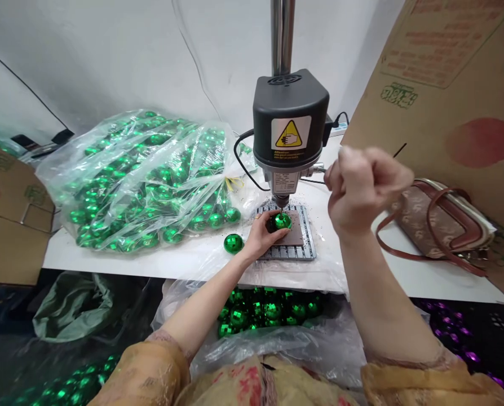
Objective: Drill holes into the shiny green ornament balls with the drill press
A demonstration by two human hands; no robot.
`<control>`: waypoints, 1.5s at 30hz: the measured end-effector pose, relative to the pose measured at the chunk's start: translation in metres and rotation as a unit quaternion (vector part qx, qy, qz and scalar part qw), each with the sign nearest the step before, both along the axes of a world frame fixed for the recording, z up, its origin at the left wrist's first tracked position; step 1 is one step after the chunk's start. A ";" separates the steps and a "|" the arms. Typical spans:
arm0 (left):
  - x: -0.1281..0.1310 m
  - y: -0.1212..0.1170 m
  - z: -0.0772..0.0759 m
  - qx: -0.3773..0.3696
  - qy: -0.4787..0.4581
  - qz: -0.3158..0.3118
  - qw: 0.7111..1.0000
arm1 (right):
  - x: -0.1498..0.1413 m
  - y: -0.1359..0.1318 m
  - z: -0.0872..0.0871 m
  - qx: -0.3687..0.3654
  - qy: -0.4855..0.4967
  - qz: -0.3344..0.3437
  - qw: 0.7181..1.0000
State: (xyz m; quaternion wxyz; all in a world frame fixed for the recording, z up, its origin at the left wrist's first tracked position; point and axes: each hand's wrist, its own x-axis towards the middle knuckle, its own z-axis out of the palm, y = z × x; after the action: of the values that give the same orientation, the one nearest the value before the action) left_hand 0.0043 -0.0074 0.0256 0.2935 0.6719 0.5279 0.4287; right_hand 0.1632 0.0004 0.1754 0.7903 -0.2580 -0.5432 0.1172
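Beneath the chuck (281,199) of the drilling machine (291,107), the left hand (265,235) steadies a green faceted ball (283,221) on the brown plate (293,237), its grip closed about the ball. The right hand (362,189) is clenched around the side lever (319,168). A second green ball (234,243) rests on the desk (421,282), left of the slotted metal base (308,231).

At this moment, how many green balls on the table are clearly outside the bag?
2: one green ball in the left hand, under the drill; another on the white table, beside that forearm. Others may hide behind the bag.
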 end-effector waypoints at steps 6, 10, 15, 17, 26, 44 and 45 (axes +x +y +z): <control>-0.012 -0.044 0.025 0.006 0.041 0.009 0.999 | -0.003 0.016 0.039 -0.003 0.076 0.073 0.994; -0.041 -0.110 0.032 -0.061 0.179 -0.191 0.963 | -0.003 0.016 0.037 0.011 0.064 0.071 0.995; -0.065 -0.162 0.010 -0.027 0.367 -0.286 0.885 | -0.005 0.016 0.035 0.025 0.075 0.069 0.994; -0.071 -0.159 0.008 0.011 0.328 -0.260 0.908 | -0.005 0.017 0.035 0.029 0.075 0.072 0.994; -0.099 -0.058 0.022 0.039 0.329 0.055 0.942 | -0.004 0.017 0.032 0.029 0.073 0.053 0.995; -0.047 -0.016 0.011 -0.126 -0.244 0.006 0.961 | -0.004 0.015 0.031 -0.002 0.061 0.053 0.997; -0.042 -0.012 0.009 -0.127 -0.249 -0.001 0.960 | -0.003 0.015 0.031 -0.003 0.059 0.051 0.997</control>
State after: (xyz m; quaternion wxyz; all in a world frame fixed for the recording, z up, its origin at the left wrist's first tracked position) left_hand -0.0375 -0.0196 0.0350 0.4988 0.5021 0.4872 0.5116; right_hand 0.1597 0.0152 0.2067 0.8131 -0.2255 -0.5078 0.1738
